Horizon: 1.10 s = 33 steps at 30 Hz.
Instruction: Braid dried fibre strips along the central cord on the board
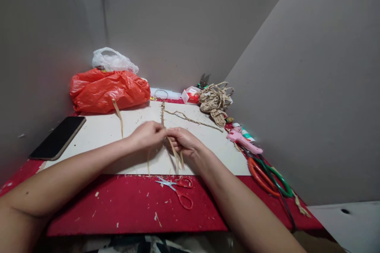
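My left hand (147,134) and my right hand (184,141) meet over the white board (101,130), fingers pinched together on thin tan straw strips (175,154). Loose ends of the strips hang down below my right hand toward the board's near edge. A twisted cord (190,119) runs from my fingers away to the back right, and a short braided length (162,111) runs straight back. One more strip (118,115) lies on the board to the left of my left hand.
Small red-handled scissors (178,188) lie on the red cloth (124,205) just below my hands. A phone (58,137) rests at the left, red and clear plastic bags (108,89) at the back, a rope bundle (215,102), pink glue gun (243,141) and large scissors (267,176) at the right.
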### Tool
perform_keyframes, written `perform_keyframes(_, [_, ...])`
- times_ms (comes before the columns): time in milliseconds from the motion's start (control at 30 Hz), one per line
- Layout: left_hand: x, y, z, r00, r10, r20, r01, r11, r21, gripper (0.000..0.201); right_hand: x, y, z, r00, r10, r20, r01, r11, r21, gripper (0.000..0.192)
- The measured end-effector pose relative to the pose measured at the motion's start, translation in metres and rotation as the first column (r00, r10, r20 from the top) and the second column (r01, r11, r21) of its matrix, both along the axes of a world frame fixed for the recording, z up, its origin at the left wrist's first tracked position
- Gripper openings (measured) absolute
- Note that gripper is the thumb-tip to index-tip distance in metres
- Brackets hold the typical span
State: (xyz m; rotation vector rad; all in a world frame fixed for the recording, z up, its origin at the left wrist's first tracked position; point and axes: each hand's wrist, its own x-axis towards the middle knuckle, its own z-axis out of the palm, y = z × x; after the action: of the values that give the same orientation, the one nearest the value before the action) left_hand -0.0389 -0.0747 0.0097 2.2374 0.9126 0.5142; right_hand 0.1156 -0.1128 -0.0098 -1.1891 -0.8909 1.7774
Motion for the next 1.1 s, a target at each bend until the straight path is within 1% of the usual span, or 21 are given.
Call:
perform_keyframes(33, [0.000,0.009,-0.001,0.989,0.107,0.098,-0.107,0.994,-0.003,0.025,0.002,0.000,0.001,1.000,0.017,-0.012,-0.017,1.000,0.000,0.013])
perform_keyframes(67, [0.000,0.015,-0.003,0.971,0.174,0.165,-0.165,0.984,-0.065,0.023,0.003,0.000,0.001,0.999,0.034,-0.023,-0.034,0.999,-0.001,0.013])
perform_keyframes(100, [0.000,0.020,-0.007,0.960,0.197,0.198,-0.160,0.969,-0.190,0.021,0.003,0.001,0.002,0.998,0.047,-0.030,-0.047,0.999,0.000,0.013])
perform_keyframes(133, [0.001,0.021,-0.011,0.962,0.181,0.206,-0.101,0.933,-0.346,0.020,0.003,0.001,0.001,0.998,0.054,-0.027,-0.053,0.999,0.001,0.013])
perform_keyframes(167, [0.002,0.021,-0.015,0.968,0.139,0.211,-0.018,0.872,-0.488,0.022,0.003,0.001,0.001,0.998,0.054,-0.016,-0.054,0.999,0.004,0.014])
perform_keyframes(200, [0.003,0.019,-0.019,0.972,0.097,0.216,0.051,0.804,-0.593,0.023,0.003,0.001,0.000,0.999,0.055,0.002,-0.055,0.998,0.006,0.014])
perform_keyframes(233, [0.004,0.016,-0.023,0.972,0.070,0.223,0.095,0.754,-0.650,0.025,0.002,0.001,-0.001,0.998,0.056,0.026,-0.056,0.998,0.008,0.014])
perform_keyframes(267, [0.005,0.014,-0.025,0.971,0.061,0.229,0.111,0.738,-0.666,0.026,0.002,0.001,-0.002,0.997,0.061,0.053,-0.062,0.998,0.014,0.014])
perform_keyframes(300, [0.005,0.012,-0.027,0.971,0.065,0.231,0.106,0.748,-0.655,0.026,0.003,0.002,-0.002,0.995,0.066,0.080,-0.068,0.997,0.023,0.014])
perform_keyframes(367, [0.004,0.012,-0.029,0.970,0.072,0.230,0.081,0.803,-0.591,0.026,0.005,0.002,-0.003,0.987,0.083,0.135,-0.089,0.995,0.043,0.016])
perform_keyframes(467, [0.000,0.018,-0.029,0.975,0.017,0.223,0.100,0.858,-0.504,0.025,0.008,0.001,-0.002,0.963,0.100,0.252,-0.118,0.991,0.057,0.020])
perform_keyframes(533, [-0.001,0.021,-0.028,0.976,0.004,0.216,0.101,0.875,-0.474,0.025,0.010,0.000,0.000,0.934,0.106,0.342,-0.142,0.986,0.081,0.023])
perform_keyframes(633, [-0.001,0.021,-0.028,0.977,0.041,0.210,0.066,0.876,-0.477,0.023,0.010,-0.001,0.001,0.871,0.116,0.477,-0.210,0.966,0.148,0.026])
perform_keyframes(700, [0.002,0.018,-0.030,0.971,0.062,0.230,0.059,0.873,-0.485,0.021,0.010,-0.001,0.001,0.798,0.125,0.589,-0.280,0.943,0.179,0.026])
perform_keyframes(733, [0.004,0.017,-0.031,0.968,0.074,0.238,0.052,0.874,-0.483,0.020,0.011,0.000,0.001,0.746,0.123,0.655,-0.318,0.929,0.188,0.026])
perform_keyframes(833, [0.008,0.013,-0.036,0.962,0.136,0.239,-0.011,0.888,-0.460,0.017,0.014,-0.002,0.003,0.541,0.053,0.839,-0.399,0.895,0.201,0.026])
perform_keyframes(900, [0.008,0.012,-0.038,0.957,0.164,0.240,-0.039,0.891,-0.453,0.016,0.018,-0.005,0.009,0.417,0.015,0.909,-0.449,0.873,0.191,0.028])
perform_keyframes(933, [0.008,0.012,-0.039,0.955,0.167,0.245,-0.040,0.891,-0.452,0.015,0.020,-0.008,0.014,0.369,0.001,0.930,-0.471,0.862,0.186,0.029])
perform_keyframes(1000, [0.008,0.013,-0.042,0.953,0.166,0.252,-0.036,0.890,-0.454,0.015,0.021,-0.013,0.028,0.298,-0.051,0.953,-0.501,0.842,0.201,0.029])
perform_keyframes(1067, [0.008,0.014,-0.044,0.951,0.169,0.260,-0.033,0.888,-0.459,0.016,0.015,-0.014,0.045,0.258,-0.182,0.949,-0.478,0.829,0.289,0.026])
perform_keyframes(1100, [0.008,0.015,-0.046,0.950,0.167,0.263,-0.028,0.886,-0.462,0.015,0.008,-0.013,0.054,0.259,-0.259,0.930,-0.456,0.816,0.355,0.025])
